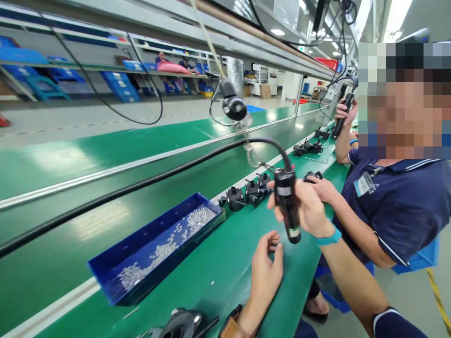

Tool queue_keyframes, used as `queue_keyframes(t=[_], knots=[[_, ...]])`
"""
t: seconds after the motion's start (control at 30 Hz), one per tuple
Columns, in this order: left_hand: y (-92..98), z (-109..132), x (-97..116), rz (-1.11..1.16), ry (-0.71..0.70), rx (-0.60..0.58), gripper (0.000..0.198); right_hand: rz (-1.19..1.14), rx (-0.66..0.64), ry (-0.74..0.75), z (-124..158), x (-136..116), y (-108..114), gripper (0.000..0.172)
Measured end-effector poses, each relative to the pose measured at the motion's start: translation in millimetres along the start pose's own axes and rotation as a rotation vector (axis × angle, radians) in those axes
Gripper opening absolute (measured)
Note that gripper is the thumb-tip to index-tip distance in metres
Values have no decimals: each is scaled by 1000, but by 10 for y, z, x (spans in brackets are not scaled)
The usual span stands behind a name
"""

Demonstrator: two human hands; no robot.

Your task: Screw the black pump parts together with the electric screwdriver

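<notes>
My right hand (310, 211) is wrapped round a black electric screwdriver (287, 199), held upright above the bench with its cable running out of the top. A hanging hook and cord reach down to the tool's upper end. Lower down, my left hand (266, 270) rests near the green bench top, its fingers loosely curled and the thumb apart from them; nothing shows in it. A black molded part (185, 324) lies at the bottom edge, left of my left wrist. To the left, a blue tray (155, 277) contains many small shiny pieces.
Several black assemblies (234, 198) stand in a row behind the tray. A co-worker (394, 206) sits close on the right, holding a dark tool (343, 115). The thick black cable (141, 183) crosses the bench, and a suspended balancer (234, 105) hangs overhead.
</notes>
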State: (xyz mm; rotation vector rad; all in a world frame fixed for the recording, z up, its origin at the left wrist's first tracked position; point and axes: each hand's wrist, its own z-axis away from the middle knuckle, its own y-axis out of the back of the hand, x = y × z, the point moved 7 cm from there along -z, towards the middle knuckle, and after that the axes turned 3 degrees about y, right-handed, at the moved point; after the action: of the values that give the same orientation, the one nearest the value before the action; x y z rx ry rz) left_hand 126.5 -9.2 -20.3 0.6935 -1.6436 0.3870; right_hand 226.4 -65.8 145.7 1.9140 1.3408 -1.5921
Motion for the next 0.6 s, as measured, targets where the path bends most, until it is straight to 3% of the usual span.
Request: queue_keyframes(t=[0.3, 0.47, 0.6], knots=[[217, 58, -255, 179, 161, 156, 43, -77, 67, 37, -541, 525, -237, 41], [260, 86, -294, 157, 191, 215, 54, -198, 32, -46, -518, 700, -225, 39], [225, 103, -256, 94, 206, 152, 60, -301, 1, -101, -480, 783, -138, 43]])
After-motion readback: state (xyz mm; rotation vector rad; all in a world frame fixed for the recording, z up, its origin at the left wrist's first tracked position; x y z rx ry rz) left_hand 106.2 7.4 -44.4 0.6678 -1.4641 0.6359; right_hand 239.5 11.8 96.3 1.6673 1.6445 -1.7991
